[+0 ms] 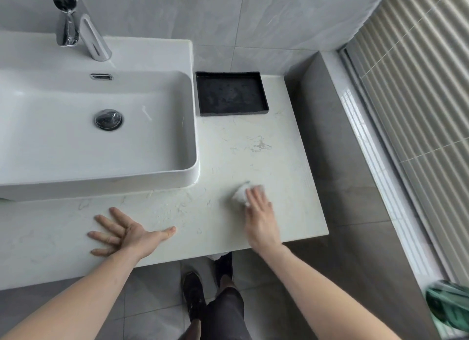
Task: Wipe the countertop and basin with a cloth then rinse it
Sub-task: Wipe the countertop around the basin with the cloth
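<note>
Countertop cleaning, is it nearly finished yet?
Not yet. The right hand is pressing a white cloth on the countertop, while the left hand rests flat. Smears still show near the black tray. The basin and rinsing the cloth look left to do.

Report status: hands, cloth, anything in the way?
Right hand presses cloth on countertop. Left hand flat, open. Black tray sits behind, apart.
</note>
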